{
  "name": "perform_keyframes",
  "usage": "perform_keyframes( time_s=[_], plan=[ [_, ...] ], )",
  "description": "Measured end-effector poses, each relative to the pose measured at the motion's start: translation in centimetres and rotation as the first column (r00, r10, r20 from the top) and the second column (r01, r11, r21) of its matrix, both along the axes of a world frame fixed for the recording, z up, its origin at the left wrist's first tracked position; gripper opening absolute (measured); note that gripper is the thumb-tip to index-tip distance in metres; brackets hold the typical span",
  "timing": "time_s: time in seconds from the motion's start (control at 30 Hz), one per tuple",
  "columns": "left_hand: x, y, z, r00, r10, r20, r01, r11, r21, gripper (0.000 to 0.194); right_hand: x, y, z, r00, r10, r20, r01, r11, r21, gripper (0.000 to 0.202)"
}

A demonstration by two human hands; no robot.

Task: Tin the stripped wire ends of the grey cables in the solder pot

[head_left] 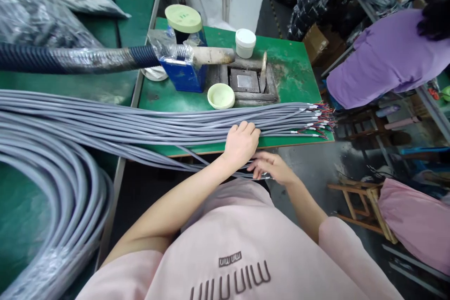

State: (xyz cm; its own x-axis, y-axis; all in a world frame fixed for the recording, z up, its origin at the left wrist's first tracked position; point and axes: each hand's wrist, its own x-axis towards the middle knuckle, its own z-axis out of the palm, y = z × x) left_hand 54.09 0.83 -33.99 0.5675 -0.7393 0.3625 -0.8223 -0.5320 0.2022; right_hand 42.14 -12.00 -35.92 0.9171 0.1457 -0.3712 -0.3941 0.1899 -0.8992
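A thick bundle of grey cables (pixel 158 124) lies across the green bench, with stripped ends (pixel 321 119) that show thin red and dark wires and white wrapping at the right. My left hand (pixel 242 140) is closed over the near side of this bundle, its fingers curled down onto the cables. Just below the bench's front edge, my right hand (pixel 272 167) has its bent fingers and thumb around a few loose grey cables (pixel 197 167). These hang apart from the main bundle, and their tips show beside the right hand. My left forearm covers part of them.
Behind the bundle stand a soldering pot (pixel 245 80) with a scraper (pixel 263 72), a pale green dish (pixel 221 95), a white tub (pixel 245 42) and a blue box (pixel 184 75). A ribbed hose (pixel 87 59) ends over them. A co-worker in purple (pixel 390 56) is at the right.
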Motion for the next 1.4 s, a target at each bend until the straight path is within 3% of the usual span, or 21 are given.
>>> perform_keyframes(
  time_s=[0.1, 0.2, 0.3, 0.43, 0.5, 0.53, 0.6, 0.7, 0.77, 0.83, 0.93, 1.07, 1.13, 1.23, 1.4],
  plan=[
    [0.2, -0.2, 0.2, 1.0, -0.017, -0.003, 0.017, 1.0, 0.008, 0.016, 1.0, -0.7, 0.0, 0.971, -0.236, -0.031, 0.238, 0.961, 0.144, 0.036],
    [0.4, -0.2, 0.9, 0.997, -0.033, -0.065, 0.03, 0.999, -0.036, 0.013, 1.2, -1.6, 0.3, 0.947, -0.317, -0.044, 0.32, 0.931, 0.174, 0.035],
    [0.3, 0.3, 2.0, 0.963, -0.107, -0.249, 0.07, 0.986, -0.153, 0.01, 1.0, -2.7, 1.1, 0.899, -0.437, 0.013, 0.425, 0.88, 0.212, 0.038],
    [-0.2, 1.1, 2.7, 0.815, -0.247, -0.524, 0.161, 0.965, -0.206, 0.015, 0.9, -4.8, 3.0, 0.662, -0.729, 0.175, 0.684, 0.683, 0.257, 0.033],
    [-0.3, 1.0, 2.3, 0.77, -0.317, -0.553, 0.251, 0.948, -0.194, 0.022, 0.9, -5.5, 3.9, 0.534, -0.802, 0.267, 0.767, 0.593, 0.246, 0.029],
    [-0.3, 0.8, 2.0, 0.762, -0.355, -0.541, 0.3, 0.935, -0.191, 0.027, 0.9, -5.6, 4.3, 0.501, -0.807, 0.313, 0.786, 0.576, 0.224, 0.028],
    [-0.2, 0.3, 1.3, 0.754, -0.414, -0.51, 0.376, 0.909, -0.182, 0.044, 0.7, -5.4, 4.9, 0.542, -0.751, 0.378, 0.772, 0.622, 0.13, 0.026],
    [0.1, -0.1, 0.6, 0.715, -0.444, -0.54, 0.421, 0.89, -0.175, 0.076, 0.1, -4.5, 5.5, 0.718, -0.597, 0.36, 0.661, 0.746, -0.081, 0.027],
    [0.4, 0.0, 0.5, 0.649, -0.481, -0.59, 0.426, 0.872, -0.242, 0.083, -0.2, -3.6, 5.7, 0.808, -0.499, 0.313, 0.57, 0.795, -0.206, 0.031],
    [0.6, 0.4, 0.6, 0.558, -0.525, -0.643, 0.345, 0.851, -0.396, 0.072, -0.4, -2.7, 5.8, 0.888, -0.381, 0.26, 0.449, 0.84, -0.303, 0.035],
    [0.6, 1.3, 0.6, 0.396, -0.558, -0.729, 0.027, 0.801, -0.599, 0.043, -0.2, -1.2, 5.6, 0.966, -0.179, 0.184, 0.238, 0.894, -0.381, 0.036],
    [0.3, 2.4, 0.3, 0.167, -0.643, -0.747, -0.323, 0.68, -0.658, 0.03, 0.3, 0.4, 5.4, 0.984, -0.044, 0.173, 0.116, 0.894, -0.432, 0.035],
    [0.2, 2.8, 0.4, 0.102, -0.676, -0.73, -0.436, 0.63, -0.643, 0.028, 0.6, 0.8, 5.4, 0.983, -0.016, 0.183, 0.101, 0.88, -0.464, 0.034],
    [0.1, 3.1, 1.0, 0.077, -0.68, -0.729, -0.542, 0.585, -0.603, 0.026, 0.9, 1.1, 5.5, 0.982, 0.009, 0.19, 0.09, 0.859, -0.504, 0.034],
    [0.1, 2.9, 1.7, 0.136, -0.607, -0.783, -0.666, 0.529, -0.526, 0.024, 1.3, 1.6, 5.8, 0.979, 0.03, 0.201, 0.088, 0.83, -0.551, 0.034]
  ],
)
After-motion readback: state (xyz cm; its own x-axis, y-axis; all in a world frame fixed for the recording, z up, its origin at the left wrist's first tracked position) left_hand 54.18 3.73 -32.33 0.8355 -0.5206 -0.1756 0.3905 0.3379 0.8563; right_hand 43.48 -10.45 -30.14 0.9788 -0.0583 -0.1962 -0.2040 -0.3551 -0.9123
